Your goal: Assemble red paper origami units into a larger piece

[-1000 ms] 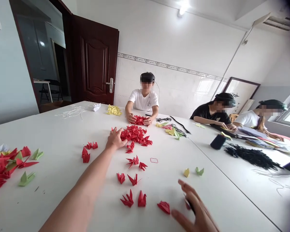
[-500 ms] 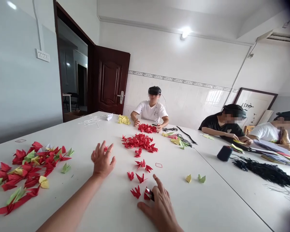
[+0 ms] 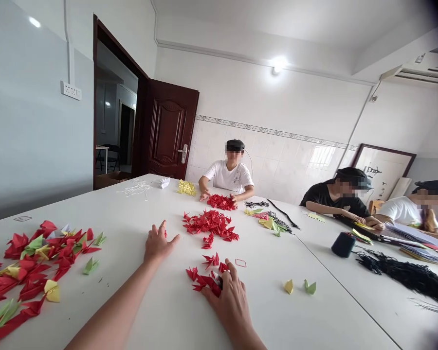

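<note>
My left hand (image 3: 161, 241) hovers low over the white table (image 3: 138, 316) with its fingers spread, a bit of red paper showing behind them. My right hand (image 3: 228, 291) is curved around several red paper cranes (image 3: 204, 280) at the near middle; its fingers are apart, and a small dark object (image 3: 217, 280) shows between thumb and fingers. Whether it grips this object is unclear. Beyond lies a bigger heap of red cranes (image 3: 209, 222). At the left is a mixed pile of red, green, yellow and white cranes (image 3: 32, 265).
Across the table a person (image 3: 231, 170) has both hands at another red pile (image 3: 221, 201). Yellow cranes (image 3: 187, 187) and white strings (image 3: 136, 188) lie at the far left. At the right are a dark thread spool (image 3: 343, 244), black cords (image 3: 394, 272) and two more people.
My right hand has moved forward and left, and the near red cranes are now bunched closer together. My left hand has shifted slightly right. The view has tilted up a little.
</note>
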The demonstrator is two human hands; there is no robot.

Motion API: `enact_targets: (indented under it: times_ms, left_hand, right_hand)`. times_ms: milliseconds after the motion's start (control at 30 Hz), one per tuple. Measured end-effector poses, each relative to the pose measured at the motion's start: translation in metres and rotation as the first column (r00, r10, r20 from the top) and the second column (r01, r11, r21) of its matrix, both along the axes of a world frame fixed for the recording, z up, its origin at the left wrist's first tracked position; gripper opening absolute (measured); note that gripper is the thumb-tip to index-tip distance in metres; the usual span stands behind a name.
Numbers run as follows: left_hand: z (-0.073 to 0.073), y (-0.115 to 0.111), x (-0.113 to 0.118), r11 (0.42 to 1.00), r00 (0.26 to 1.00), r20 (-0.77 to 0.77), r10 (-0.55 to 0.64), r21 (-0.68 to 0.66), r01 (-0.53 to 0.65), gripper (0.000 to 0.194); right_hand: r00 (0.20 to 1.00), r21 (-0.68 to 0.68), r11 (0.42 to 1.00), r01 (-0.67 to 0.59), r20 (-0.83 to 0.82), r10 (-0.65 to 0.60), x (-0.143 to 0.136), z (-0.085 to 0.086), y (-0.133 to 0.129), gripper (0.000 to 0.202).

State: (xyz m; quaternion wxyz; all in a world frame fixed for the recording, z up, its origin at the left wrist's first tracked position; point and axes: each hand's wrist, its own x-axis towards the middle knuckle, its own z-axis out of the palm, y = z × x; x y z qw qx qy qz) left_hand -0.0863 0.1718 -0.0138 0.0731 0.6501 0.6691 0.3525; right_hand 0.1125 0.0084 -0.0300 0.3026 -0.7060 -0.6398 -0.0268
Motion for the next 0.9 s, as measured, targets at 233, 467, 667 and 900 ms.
enact_targets:
  times_ms: [233,467,667,900]
  left_hand:
    - [0.002,0.018,0.019,0.989,0.99,-0.009,-0.141,-0.052,0.141,0.076]
    - [0.001,0.014,0.041,0.938,0.94,0.044,-0.339,-0.061,0.341,0.075]
    - [0.002,-0.011,0.043,0.845,0.823,0.233,-0.518,-0.01,0.534,0.065]
    - [-0.007,-0.053,0.038,0.748,0.748,0.078,-0.659,-0.032,0.663,0.1]
  right_hand:
    - [1.0,-0.021,1.0,0.008,-0.008,-0.008,0.0,0.002,0.001,0.028]
    - [1.0,-0.007,1.0,0.011,0.026,-0.011,0.0,0.007,0.019,0.023]
    - [0.996,-0.004,0.998,0.07,0.05,-0.07,0.005,0.01,0.047,0.026]
    - [0.992,0.001,0.996,0.09,0.089,-0.09,0.014,0.009,0.077,0.029]
